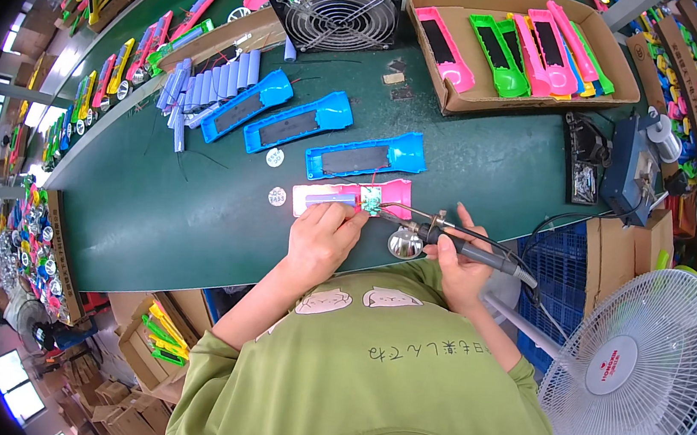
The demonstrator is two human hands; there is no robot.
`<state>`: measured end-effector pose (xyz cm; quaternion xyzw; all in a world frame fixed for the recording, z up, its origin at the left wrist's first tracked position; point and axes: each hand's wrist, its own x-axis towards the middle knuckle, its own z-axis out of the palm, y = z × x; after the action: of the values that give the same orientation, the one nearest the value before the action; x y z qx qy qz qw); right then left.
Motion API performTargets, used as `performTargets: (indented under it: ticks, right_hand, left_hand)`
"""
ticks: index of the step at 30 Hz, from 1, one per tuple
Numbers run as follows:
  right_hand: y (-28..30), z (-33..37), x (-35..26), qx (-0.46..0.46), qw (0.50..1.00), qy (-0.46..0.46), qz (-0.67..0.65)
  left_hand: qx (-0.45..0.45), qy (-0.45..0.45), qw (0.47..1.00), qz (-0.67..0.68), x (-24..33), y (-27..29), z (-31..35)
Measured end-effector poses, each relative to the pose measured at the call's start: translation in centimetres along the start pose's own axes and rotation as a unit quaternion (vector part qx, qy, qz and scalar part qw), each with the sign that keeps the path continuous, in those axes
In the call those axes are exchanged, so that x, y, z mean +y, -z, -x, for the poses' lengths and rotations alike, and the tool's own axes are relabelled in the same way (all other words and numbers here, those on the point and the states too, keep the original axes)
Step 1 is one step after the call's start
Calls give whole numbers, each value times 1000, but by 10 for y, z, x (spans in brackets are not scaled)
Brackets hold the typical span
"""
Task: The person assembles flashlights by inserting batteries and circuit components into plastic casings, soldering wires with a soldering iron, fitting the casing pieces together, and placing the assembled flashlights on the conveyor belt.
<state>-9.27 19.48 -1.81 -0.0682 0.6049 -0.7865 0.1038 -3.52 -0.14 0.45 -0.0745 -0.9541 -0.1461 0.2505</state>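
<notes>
A pink plastic housing (pixel 403 193) lies across the table's near side. It holds a purple cylindrical battery (pixel 316 199) and a small green circuit board (pixel 371 196). My left hand (pixel 324 239) is closed at the housing's near edge, fingertips beside the battery and board; what they pinch is hidden. My right hand (pixel 458 271) grips a soldering iron (pixel 486 255) with a metal feed tube, its tip reaching the board. A shiny round reflector (pixel 405 243) sits beneath the iron, next to the housing. Just beyond lies a blue housing (pixel 364 157) with a black strip.
Two more blue housings (pixel 299 122) lie near a pile of purple batteries (pixel 222 79). Behind are a black fan (pixel 337 14) and a cardboard box (pixel 498 107) of coloured housings. A soldering station (pixel 628 176) stands right; a white fan (pixel 632 370) stands beyond the table edge.
</notes>
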Motion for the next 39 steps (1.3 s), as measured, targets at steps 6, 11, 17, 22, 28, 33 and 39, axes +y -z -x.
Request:
performTargets:
  ticks: [6,11,17,22,28,33,39]
  right_hand:
    - [6,-2,-1,-11,1000,3,17]
    - [16,-9,-4,43,998,40,-19]
    - [41,-20,-15,112,988,101,44]
    - [93,-48,-56,283,931,203,106]
    - [159,-74,-109,335,895,226,191]
    - [180,-104,-108,258,913,201,244]
    - [185,-144,-80,224,931,145,249]
  left_hand:
    - [-1,14,1000,7,2,0,-2]
    - [-12,25,999,21,3,0,-4]
    - [-68,152,983,75,-10,18,-20]
    - [-56,170,984,-7,-65,5,-26]
    - [-68,233,970,-34,-64,-2,-28]
    - [-70,253,964,-34,-67,2,-23]
    - [47,140,981,123,-42,16,20]
